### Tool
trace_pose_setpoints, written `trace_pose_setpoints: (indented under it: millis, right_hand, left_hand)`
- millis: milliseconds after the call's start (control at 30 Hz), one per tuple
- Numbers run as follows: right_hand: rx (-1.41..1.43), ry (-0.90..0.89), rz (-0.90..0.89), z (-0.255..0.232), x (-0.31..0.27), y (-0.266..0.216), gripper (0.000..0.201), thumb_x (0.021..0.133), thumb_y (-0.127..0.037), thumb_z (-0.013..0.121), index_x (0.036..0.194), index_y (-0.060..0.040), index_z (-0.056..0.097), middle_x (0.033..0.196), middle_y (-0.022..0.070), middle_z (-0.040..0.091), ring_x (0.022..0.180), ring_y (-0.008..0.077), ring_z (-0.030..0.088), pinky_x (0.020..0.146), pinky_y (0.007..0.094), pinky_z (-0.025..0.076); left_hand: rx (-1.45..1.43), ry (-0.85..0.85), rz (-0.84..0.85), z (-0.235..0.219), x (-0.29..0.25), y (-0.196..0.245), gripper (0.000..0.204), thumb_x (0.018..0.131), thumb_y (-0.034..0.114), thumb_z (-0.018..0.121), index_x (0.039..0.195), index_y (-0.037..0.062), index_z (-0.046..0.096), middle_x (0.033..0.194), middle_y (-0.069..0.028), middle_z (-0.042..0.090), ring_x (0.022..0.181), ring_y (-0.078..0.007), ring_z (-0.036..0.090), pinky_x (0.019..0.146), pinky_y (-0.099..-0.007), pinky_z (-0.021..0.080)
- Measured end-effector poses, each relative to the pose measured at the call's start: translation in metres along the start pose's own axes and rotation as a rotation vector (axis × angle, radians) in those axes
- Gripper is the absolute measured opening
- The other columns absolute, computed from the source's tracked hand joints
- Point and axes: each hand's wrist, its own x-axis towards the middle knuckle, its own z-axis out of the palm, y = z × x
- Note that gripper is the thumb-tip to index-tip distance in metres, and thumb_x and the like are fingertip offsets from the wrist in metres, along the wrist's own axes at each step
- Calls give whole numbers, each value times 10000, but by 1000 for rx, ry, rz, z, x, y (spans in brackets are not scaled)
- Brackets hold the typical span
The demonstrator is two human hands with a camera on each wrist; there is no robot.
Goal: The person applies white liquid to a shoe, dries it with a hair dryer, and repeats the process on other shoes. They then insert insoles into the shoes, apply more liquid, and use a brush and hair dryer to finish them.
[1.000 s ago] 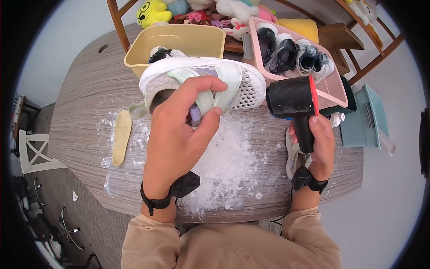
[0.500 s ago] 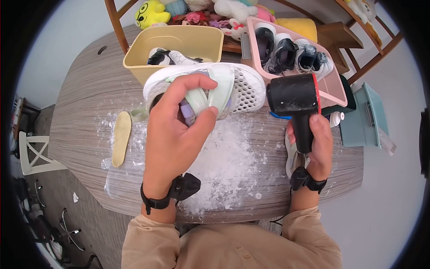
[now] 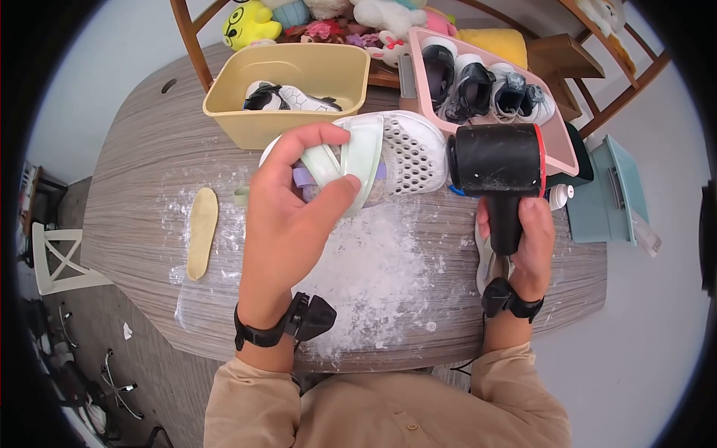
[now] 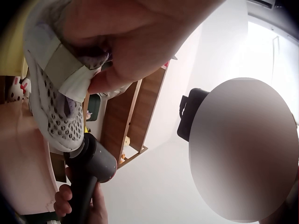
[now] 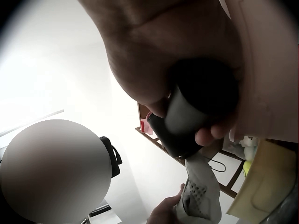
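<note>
A white sneaker (image 3: 414, 153) with a perforated toe and pale green straps is held up over the table. My left hand (image 3: 284, 224) grips it at the straps, thumb and index finger on the band, and covers much of its heel end. In my right hand (image 3: 534, 239) is the handle of a black hair dryer (image 3: 499, 160) with a red rear rim. Its nozzle points at the toe, and the left wrist view shows the nozzle right at the toe tip of the sneaker (image 4: 65, 126). Another shoe (image 3: 483, 261) lies on the table behind my right hand.
White powder (image 3: 373, 276) is spread over the wooden table (image 3: 134, 172). A cream insole (image 3: 201, 233) lies at left. Behind the sneaker stand a yellow bin (image 3: 246, 128) with footwear inside and a pink bin (image 3: 562, 145) holding several shoes. A teal box (image 3: 609, 201) is at right.
My left hand has lowered the sneaker slightly and turned it, so its heel is now mostly behind the hand. The hair dryer has shifted slightly to the right, still aimed at the toe.
</note>
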Motion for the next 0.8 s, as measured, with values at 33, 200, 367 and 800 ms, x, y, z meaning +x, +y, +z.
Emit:
trace_pose_setpoints:
  millis: [33,200,367,800]
  right_hand:
    - [-8,-2,3,0,0,0,473,975,-384,425,1055,64,555,801,138,618,630,153,584,582,264,474]
    - [-21,-12,0,-1,0,-1,465,976,-380,424,1041,61,558,794,136,619,627,153,586,583,261,476]
    - [-33,27,38,0,1,-2,451,979,-370,417,1013,57,561,780,129,618,611,145,580,566,255,469]
    - [-4,25,91,2,-1,-5,439,995,-339,373,963,58,558,748,129,614,549,144,567,516,244,456]
  left_hand:
    - [-12,4,-2,0,0,0,343,779,-44,623,1108,20,553,949,-43,612,803,-60,564,663,-197,466]
    - [-26,7,-1,1,0,0,340,780,-46,620,1107,20,553,950,-43,610,807,-58,563,665,-195,461]
    - [13,22,37,4,-1,1,333,780,-49,617,1098,22,553,949,-34,600,789,-45,546,645,-184,441]
    - [174,46,169,0,-4,2,314,746,-81,591,1037,35,569,999,-8,550,805,-43,487,673,-174,405]
